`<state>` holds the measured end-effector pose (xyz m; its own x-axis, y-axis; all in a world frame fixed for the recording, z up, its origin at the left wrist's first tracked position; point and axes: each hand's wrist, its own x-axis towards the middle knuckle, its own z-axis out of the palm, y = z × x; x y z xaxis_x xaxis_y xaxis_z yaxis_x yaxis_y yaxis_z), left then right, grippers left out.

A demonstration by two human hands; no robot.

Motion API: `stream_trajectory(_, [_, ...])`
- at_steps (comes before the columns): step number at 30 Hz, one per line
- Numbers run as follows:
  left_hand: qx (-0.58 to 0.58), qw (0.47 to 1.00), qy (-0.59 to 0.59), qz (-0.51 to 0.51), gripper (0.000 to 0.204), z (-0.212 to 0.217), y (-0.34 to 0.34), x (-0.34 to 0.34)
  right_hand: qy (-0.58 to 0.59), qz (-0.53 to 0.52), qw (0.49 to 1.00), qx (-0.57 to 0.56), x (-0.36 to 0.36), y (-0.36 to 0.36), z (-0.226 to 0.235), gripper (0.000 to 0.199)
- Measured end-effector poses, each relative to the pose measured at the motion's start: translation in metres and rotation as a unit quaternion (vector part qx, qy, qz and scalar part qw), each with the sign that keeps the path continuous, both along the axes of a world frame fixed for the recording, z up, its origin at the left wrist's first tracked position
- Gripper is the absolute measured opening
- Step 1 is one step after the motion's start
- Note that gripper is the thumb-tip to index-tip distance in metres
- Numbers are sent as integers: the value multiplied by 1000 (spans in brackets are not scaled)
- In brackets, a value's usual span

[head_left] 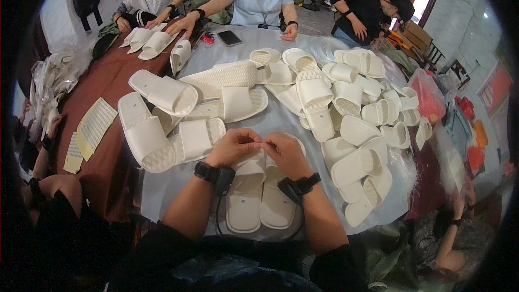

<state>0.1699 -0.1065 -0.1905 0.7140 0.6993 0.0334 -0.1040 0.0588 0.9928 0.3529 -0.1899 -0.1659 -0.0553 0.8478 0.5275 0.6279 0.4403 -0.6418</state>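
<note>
A pair of white slippers lies side by side in front of me, the left slipper (244, 208) and the right slipper (275, 213), with their heels toward me. Above their straps, my left hand (233, 148) and my right hand (286, 154) meet with fingertips pinched together. Anything between those fingertips is too small to make out. My hands partly cover the front of the pair. Just left of my left hand lie several loose white slippers (146, 135), overlapping one another. A larger heap of white slippers (357, 97) spreads out to the right.
Pale plastic sheeting (178, 192) covers the table, beside a brown-red cloth (102, 146) bearing yellow label sheets (96, 128). A phone (230, 38) lies at the far side. People stand or sit around the table; one person's hand (184, 24) is by the far slippers. Cartons (416, 35) are stacked behind.
</note>
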Motion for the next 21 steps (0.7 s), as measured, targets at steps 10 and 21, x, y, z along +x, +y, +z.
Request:
stream_trajectory(10, [0,1000,-10,1,11,2,-2,-1,38,-23,999,5,1,-2,2,12])
stream_trajectory(21, [12,1000,14,4,12,2,1,-2,4,-17,999,-36,0,-2,2,14])
